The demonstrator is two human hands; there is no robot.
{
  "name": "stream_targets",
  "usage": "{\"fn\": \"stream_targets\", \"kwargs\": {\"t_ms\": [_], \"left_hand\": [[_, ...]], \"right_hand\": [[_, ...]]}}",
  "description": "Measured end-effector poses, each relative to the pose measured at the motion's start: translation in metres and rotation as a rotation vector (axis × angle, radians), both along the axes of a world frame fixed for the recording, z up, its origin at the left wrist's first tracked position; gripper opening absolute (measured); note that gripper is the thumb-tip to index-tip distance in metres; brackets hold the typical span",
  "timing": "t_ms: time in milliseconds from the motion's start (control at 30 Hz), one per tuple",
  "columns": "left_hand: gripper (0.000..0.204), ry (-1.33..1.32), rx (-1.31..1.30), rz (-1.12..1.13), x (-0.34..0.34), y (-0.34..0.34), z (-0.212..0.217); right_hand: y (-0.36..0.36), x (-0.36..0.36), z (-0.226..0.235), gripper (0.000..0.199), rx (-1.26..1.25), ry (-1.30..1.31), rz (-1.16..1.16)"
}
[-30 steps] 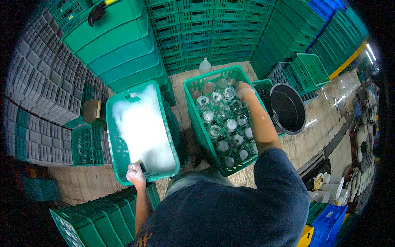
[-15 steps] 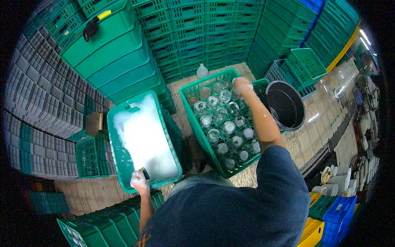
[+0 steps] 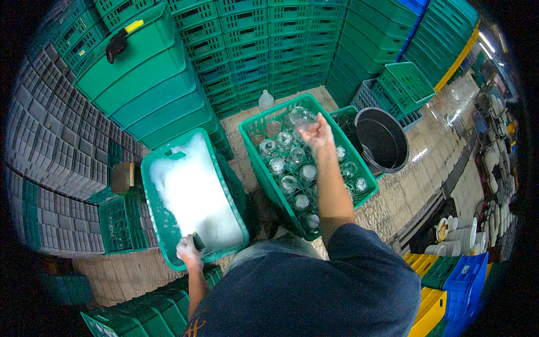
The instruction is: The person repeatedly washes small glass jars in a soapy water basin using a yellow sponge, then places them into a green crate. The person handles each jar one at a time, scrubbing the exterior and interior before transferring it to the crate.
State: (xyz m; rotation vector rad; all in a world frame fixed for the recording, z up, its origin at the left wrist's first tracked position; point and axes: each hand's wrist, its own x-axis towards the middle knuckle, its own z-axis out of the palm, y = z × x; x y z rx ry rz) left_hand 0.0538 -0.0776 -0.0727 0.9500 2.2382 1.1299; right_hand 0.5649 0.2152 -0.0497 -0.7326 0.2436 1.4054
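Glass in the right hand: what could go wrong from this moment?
The right hand holds a clear glass above a green crate packed with other glasses; a slip could drop it onto them and break some. The left hand grips a dark sponge at the rim of the foam-filled tub, so wet, soapy fingers may weaken the grip.

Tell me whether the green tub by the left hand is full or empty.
Full, as far as shows: white foam covers the green tub nearly to its rim. The left hand rests at its near edge. Depth beneath the foam cannot be told.
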Motion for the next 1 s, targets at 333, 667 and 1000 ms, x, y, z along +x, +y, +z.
{"fn": "stream_targets", "kwargs": {"t_ms": [333, 667, 1000], "left_hand": [[0.040, -0.508, -0.095, -0.035, -0.079, 0.081, -0.057], [0.037, 0.496, -0.545, -1.194, -0.090, 0.087, -0.273], [0.038, -0.746, 0.261, -0.534, -0.065, 0.129, 0.057]], "right_hand": [[-0.016, -0.093, 0.028, 0.027, 0.204, 0.022, -0.273], [-0.115, -0.247, 0.069, 0.032, 0.270, -0.281, 0.248], [-0.139, -0.342, 0.064, 0.091, 0.530, -1.381, 0.628]]}}
